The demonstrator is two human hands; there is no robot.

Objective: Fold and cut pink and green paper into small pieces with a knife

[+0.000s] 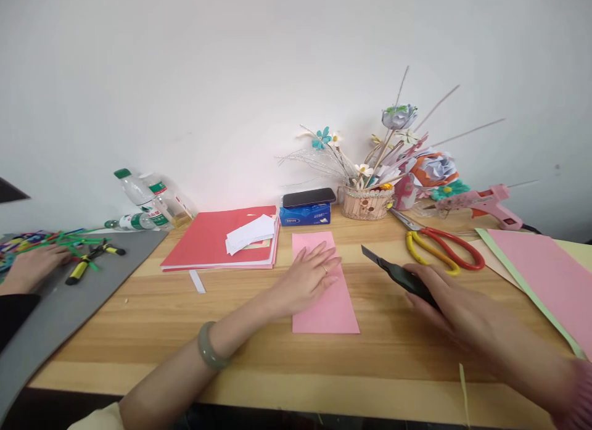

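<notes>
My left hand (309,279) lies flat with fingers spread on a pink paper strip (319,322), pressing it to the wooden table. The strip is wider at its near end. In my right hand (444,300) is a utility knife (404,279) with a dark handle. Its blade is out and points up and left, apart from the paper and just to its right. Scissors (439,242) with red and yellow handles lie beyond my right hand.
Red paper sheets (208,235) with white slips (250,232) lie at left. Behind stand a blue tissue pack (305,215) bearing a phone (308,198), a flower basket (365,203) and a pink glue gun (490,205). Coloured sheets (541,269) lie right. Another person's hand (39,263) rests near pliers (92,260).
</notes>
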